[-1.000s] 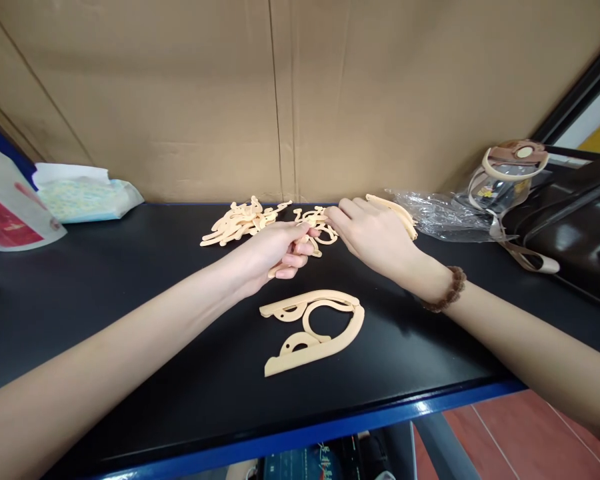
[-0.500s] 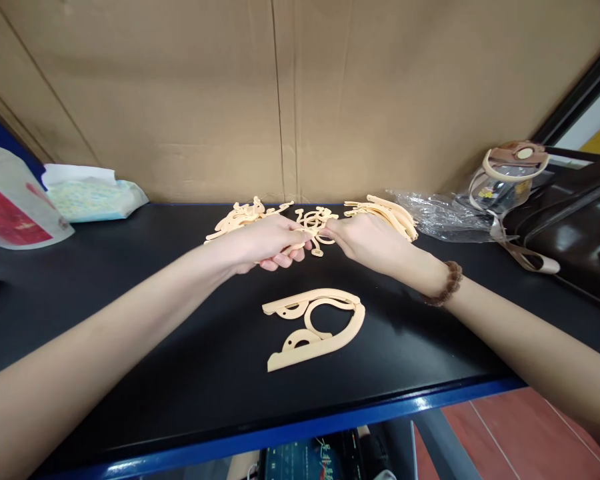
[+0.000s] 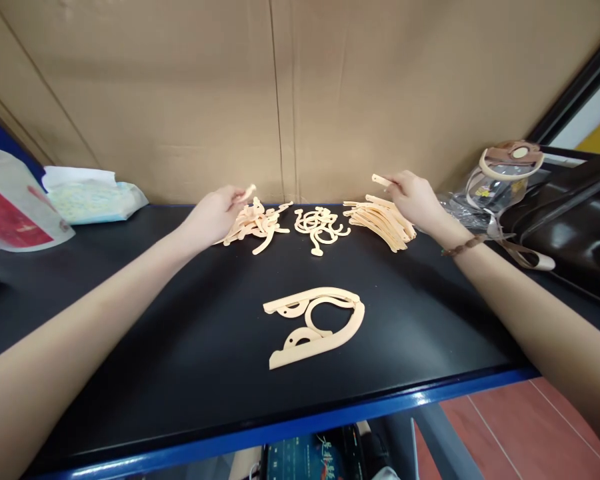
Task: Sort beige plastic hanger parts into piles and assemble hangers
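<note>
An assembled tan wooden piece with curved cut-outs lies flat on the black table near the front. Three heaps of loose tan parts sit at the back: a left pile, a middle pile of curly parts, and a right stack of long curved strips. My left hand hovers at the left pile, fingers closed on a small tan part. Above the right stack, my right hand pinches a thin tan strip. A bead bracelet is on that wrist.
A cardboard wall closes the back. At far left lie a red-and-white bag and a white packet. At right are crumpled clear plastic, a lidded bottle with a strap and a dark bag. The table's blue front edge runs below.
Both hands have left the middle pile and moved apart: the left to the left pile, the right up over the right stack. Each now holds a small part.
</note>
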The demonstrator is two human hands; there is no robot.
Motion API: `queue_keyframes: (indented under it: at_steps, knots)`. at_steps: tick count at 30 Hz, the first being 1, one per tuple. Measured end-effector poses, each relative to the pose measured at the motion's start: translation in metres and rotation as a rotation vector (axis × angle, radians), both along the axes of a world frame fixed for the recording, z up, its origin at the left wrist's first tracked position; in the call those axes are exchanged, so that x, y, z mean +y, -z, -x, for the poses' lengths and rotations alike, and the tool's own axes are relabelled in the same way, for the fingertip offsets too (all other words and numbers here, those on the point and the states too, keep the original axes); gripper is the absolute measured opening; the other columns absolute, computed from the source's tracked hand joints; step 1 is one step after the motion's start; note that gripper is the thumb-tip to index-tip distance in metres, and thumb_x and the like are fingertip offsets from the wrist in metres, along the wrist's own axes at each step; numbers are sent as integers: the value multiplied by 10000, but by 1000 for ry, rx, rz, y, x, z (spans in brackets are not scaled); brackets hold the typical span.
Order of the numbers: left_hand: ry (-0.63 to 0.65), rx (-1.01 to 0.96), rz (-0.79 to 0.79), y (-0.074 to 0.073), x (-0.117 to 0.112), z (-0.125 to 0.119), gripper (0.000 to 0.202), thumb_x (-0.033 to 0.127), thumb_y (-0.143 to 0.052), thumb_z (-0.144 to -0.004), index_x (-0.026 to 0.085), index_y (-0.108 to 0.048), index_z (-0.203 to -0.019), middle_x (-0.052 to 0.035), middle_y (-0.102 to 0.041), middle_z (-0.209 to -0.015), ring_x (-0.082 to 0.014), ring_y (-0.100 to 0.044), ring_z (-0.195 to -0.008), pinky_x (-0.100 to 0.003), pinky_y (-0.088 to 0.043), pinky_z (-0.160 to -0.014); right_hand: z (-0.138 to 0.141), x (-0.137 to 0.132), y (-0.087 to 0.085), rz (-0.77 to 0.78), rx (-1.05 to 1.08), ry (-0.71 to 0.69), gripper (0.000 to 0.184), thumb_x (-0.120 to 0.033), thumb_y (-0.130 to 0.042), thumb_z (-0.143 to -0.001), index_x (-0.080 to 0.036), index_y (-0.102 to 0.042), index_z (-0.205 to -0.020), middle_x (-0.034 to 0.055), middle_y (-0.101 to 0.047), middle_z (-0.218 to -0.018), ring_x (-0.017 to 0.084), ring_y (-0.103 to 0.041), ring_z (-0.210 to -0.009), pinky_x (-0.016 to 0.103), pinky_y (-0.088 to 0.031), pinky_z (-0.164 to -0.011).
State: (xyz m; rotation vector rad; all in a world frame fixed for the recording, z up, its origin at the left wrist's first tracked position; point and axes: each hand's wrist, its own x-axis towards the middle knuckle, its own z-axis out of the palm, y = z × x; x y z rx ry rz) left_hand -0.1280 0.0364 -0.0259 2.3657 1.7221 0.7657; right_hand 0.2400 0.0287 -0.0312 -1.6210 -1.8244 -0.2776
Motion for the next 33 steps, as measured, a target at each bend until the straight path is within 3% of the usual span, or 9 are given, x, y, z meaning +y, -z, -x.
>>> queue_keyframes:
  at_steps: [3, 6, 10, 14, 18, 21, 23, 28, 33]
  knots:
    - [53, 61, -1, 20, 9, -1, 551, 394, -349, -914, 68, -514, -1326, -197, -531, -1364, -331, -413, -1305, -473, -292, -1097, -2, 4, 13, -33, 7, 47, 357, -159, -424, -859, -127, -588, -1174, 150, -693, -1034, 261, -637, -908, 381, -456, -763]
    - [115, 90, 14, 29, 7, -5, 635, 503, -252, -937, 131, -452, -1410, -143, -465, -1466, -301, -340, -1386, -482, -232, -1147, -2, 6, 23, -6, -19, 70, 255, -191, -470, -855, -134, -642, -1035, 151, -708, -971, 266, -642, -844, 370, -449, -715]
    - [205, 259, 29, 29, 3, -6, 812, 686, -355, -866, 171, -359, -1494, -111, -354, -1564, -312, -275, -1447, -473, -209, -1169, 1, 6, 26, 58, -99, 9, 275, -289, -447, -910, -149, -683, -887, 143, -712, -894, 270, -634, -824, 376, -444, -731]
    - [285, 393, 10, 24, 4, 0, 708, 616, -236, -940, 216, -318, -1519, -61, -331, -1582, -246, -229, -1480, -432, -192, -1184, 17, -4, 16, 27, -165, -59, 324, -294, -418, -936, -116, -673, -1028, 179, -669, -1097, 299, -578, -1041, 410, -418, -888]
    - [273, 436, -3, 24, 5, 4, 609, 533, -202, -984, 273, -285, -1528, -54, -280, -1604, -241, -204, -1488, -460, -168, -1185, 59, -37, 3, 24, -155, -340, 305, -325, -448, -956, -147, -673, -1058, 112, -682, -1065, 248, -588, -1024, 372, -417, -912]
    - [234, 468, -72, 27, 6, 7, 598, 482, -215, -999, 224, -270, -1535, -104, -261, -1607, -262, -217, -1483, -481, -170, -1180, 93, -68, 0, 220, -188, -659, 318, -437, -521, -932, -191, -705, -1012, 69, -666, -1053, 210, -602, -984, 335, -435, -865]
    - [222, 482, -119, 28, 7, 8, 601, 458, -229, -1001, 176, -281, -1529, -128, -290, -1592, -265, -239, -1475, -482, -181, -1178, 109, -82, 2, 360, -221, -757, 342, -481, -579, -892, -196, -712, -1026, 60, -645, -1088, 201, -599, -988, 329, -438, -856]
    - [223, 379, -191, 22, 0, 1, 618, 476, -253, -988, 122, -351, -1485, -148, -360, -1554, -268, -291, -1449, -484, -201, -1172, 115, -86, 9, 472, -174, -811, 248, -278, -471, -966, -168, -680, -891, 46, -629, -981, 148, -583, -874, 293, -424, -779]
    - [264, 131, -170, 10, -25, -27, 564, 496, -249, -989, 155, -487, -1370, -109, -490, -1454, -258, -377, -1389, -440, -264, -1149, 108, -78, 7, 509, -130, -849, 269, -446, -630, -866, -190, -684, -925, 31, -614, -948, 150, -552, -833, 287, -413, -731]
